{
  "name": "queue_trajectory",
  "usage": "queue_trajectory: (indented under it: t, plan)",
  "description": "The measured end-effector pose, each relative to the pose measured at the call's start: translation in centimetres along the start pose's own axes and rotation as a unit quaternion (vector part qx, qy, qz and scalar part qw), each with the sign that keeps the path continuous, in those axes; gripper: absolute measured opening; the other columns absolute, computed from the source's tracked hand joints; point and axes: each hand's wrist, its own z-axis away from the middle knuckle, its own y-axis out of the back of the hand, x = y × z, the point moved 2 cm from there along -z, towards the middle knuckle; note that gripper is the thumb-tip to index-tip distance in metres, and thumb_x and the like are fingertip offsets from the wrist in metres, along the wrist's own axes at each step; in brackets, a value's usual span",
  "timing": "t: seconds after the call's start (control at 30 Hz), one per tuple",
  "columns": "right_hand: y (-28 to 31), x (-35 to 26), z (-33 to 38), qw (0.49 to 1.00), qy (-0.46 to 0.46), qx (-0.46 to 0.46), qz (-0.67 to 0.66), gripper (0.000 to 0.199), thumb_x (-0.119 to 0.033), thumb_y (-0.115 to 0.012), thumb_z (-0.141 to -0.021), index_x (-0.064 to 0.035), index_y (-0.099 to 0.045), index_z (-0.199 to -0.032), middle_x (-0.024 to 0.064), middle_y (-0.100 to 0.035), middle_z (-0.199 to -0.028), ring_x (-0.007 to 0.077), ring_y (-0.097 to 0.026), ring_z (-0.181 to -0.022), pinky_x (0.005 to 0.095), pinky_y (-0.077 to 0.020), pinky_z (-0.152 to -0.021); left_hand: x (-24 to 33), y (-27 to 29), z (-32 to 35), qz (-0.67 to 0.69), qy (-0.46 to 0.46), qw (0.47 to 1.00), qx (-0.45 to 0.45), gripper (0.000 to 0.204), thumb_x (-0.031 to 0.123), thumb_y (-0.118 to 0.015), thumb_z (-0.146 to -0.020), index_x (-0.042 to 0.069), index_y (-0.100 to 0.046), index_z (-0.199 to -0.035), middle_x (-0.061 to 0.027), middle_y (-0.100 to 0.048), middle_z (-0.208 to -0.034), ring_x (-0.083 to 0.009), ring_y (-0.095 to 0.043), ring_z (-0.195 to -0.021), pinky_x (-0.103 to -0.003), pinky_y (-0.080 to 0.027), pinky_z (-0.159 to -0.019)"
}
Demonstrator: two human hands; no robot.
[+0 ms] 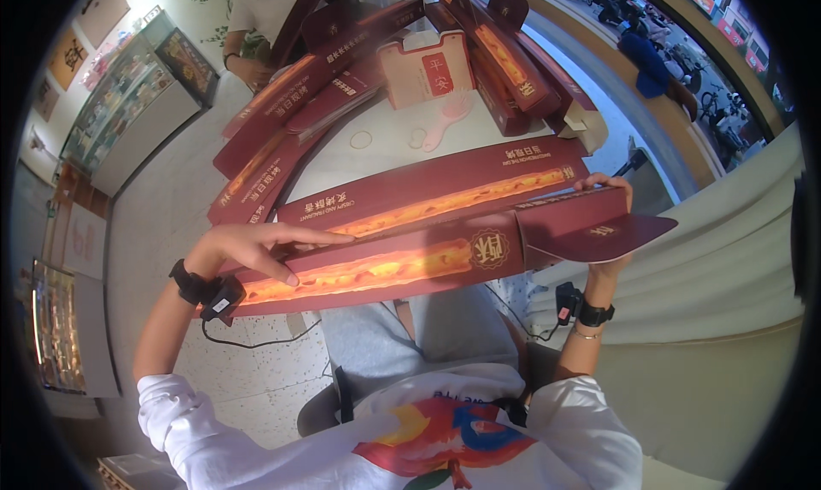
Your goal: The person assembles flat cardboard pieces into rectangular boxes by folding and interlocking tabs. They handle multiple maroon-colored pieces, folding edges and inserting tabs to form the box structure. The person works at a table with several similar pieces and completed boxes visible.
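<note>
A white table (pixel 389 161) carries stacked maroon boxes (pixel 291 97), and above its near edge a long maroon box (pixel 402 268) is held level, left hand (pixel 248 246) with fingers spread flat along its side, right hand (pixel 611 225) curled around its open flap end (pixel 611 233).

White table (pixel 376 161) bare only in a small middle patch, long maroon boxes (pixel 445 186) walling it on every side, pink comb (pixel 445 118) lying there, open floor (pixel 162 225) leftward
</note>
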Motion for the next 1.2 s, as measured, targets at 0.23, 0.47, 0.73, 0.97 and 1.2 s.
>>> queue_trajectory:
  t: [0.23, 0.47, 0.73, 0.97, 1.2]
  plan:
    - [0.1, 1.9, -0.7, 1.0, 0.003, -0.003, 0.03, 0.06, -0.047, -0.051, -0.086, -0.0017, -0.04, -0.123, 0.0191, -0.049, -0.118, 0.0291, -0.051, -0.115, 0.0391, -0.0362, -0.103, 0.2, 2.5, -0.7, -0.04, 0.004, 0.999, 0.019, 0.078, 0.006, -0.071, -0.077, 0.004, -0.035, -0.146, -0.0095, -0.033, -0.152, -0.0211, -0.027, -0.141, -0.032, -0.018, -0.116]
    - [3.0, 7.6, -0.4, 0.985, -0.074, 0.142, -0.07, 0.046, -0.027, -0.051, -0.09, -0.0019, -0.043, -0.128, 0.0131, -0.052, -0.122, 0.0237, -0.052, -0.115, 0.0359, -0.0373, -0.102, -0.8, 5.8, -3.0, -0.037, 0.038, 0.995, 0.087, 0.07, 0.01, -0.065, -0.081, 0.004, -0.037, -0.145, -0.0122, -0.04, -0.147, -0.0226, -0.036, -0.135, -0.033, -0.026, -0.112]
    - [3.5, 9.6, 0.3, 0.954, -0.181, 0.232, -0.054, 0.046, -0.026, -0.055, -0.092, -0.0095, -0.044, -0.134, 0.0047, -0.055, -0.123, 0.0162, -0.053, -0.115, 0.0334, -0.0414, -0.097, 0.2, 3.9, -3.7, -0.496, 0.199, 0.813, 0.229, 0.057, 0.035, -0.05, -0.095, 0.01, -0.036, -0.144, -0.0198, -0.05, -0.129, -0.0394, -0.056, -0.106, -0.045, -0.044, -0.093]
    - [2.3, 9.6, -0.2, 0.958, -0.167, 0.229, 0.033, 0.048, -0.026, -0.053, -0.092, -0.0044, -0.045, -0.134, 0.0058, -0.054, -0.125, 0.0146, -0.052, -0.113, 0.0287, -0.0403, -0.095, -1.8, -0.2, -4.4, -0.618, 0.093, 0.68, 0.384, 0.07, 0.043, -0.057, -0.089, 0.006, -0.033, -0.144, -0.0191, -0.046, -0.132, -0.0364, -0.049, -0.117, -0.046, -0.038, -0.101]
    - [2.9, 9.5, -0.8, 0.953, -0.19, 0.231, 0.042, 0.052, -0.029, -0.052, -0.091, -0.0064, -0.044, -0.137, 0.0058, -0.054, -0.126, 0.0155, -0.053, -0.114, 0.0303, -0.0389, -0.097, -1.4, -3.5, -8.3, -0.582, 0.066, 0.664, 0.464, 0.073, 0.043, -0.065, -0.083, 0.007, -0.039, -0.142, -0.0204, -0.043, -0.135, -0.0369, -0.043, -0.123, -0.047, -0.033, -0.103]
